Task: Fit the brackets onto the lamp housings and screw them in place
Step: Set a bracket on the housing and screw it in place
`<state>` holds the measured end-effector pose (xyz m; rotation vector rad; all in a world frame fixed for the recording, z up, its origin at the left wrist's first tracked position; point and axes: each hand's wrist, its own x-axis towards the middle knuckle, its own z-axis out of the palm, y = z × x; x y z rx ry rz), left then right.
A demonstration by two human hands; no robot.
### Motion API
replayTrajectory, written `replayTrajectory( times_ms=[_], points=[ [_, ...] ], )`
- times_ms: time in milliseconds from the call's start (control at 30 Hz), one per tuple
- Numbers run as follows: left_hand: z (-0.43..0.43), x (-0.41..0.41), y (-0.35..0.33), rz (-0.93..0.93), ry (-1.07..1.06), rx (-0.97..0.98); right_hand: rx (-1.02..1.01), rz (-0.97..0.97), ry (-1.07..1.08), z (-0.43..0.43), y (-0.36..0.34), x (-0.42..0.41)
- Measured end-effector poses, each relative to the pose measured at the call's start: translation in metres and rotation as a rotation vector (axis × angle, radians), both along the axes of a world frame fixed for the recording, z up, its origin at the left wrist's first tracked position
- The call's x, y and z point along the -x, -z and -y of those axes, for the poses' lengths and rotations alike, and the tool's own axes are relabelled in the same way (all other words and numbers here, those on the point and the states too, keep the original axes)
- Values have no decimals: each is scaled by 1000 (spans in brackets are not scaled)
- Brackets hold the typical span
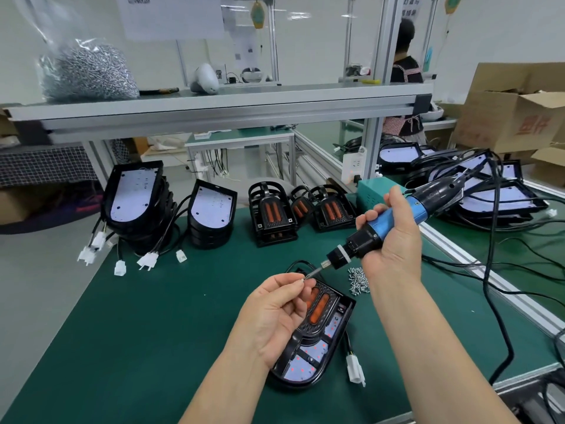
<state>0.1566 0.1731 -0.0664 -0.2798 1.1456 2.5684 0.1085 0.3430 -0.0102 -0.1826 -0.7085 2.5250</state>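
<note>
Plastic, glossy and black, is used for the rounded lamp housing (308, 367) laid on the green bench mat (146, 332). A ribbed black bracket (319, 324) with two orange oval slots is seated on it. Above the housing, a silver screw (302, 280) is pinched by the left hand (275, 313) at the bit of a blue-and-black cylindrical electric screwdriver (385, 224), gripped by the right hand (393, 240). Loose silver screws (359, 280) are heaped just right of the housing.

Open green mat (137, 332) left of lamp housing (318, 347) — screw pile (358, 280) right
</note>
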Motion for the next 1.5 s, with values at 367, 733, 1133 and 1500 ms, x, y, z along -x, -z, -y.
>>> replayTrajectory(
  times_ms=[367,733,1133,1500],
  points=[
    [1,-2,2,-12,-38,57,-22,9,-3,8,3,0],
    [-14,-7,13,-200,-290,285,27,62,104,15,8,5],
    [-10,-8,22,-290,-359,375,41,87,115,26,16,4],
    [12,-4,28,-310,-207,471,40,106,106,19,8,10]
  ],
)
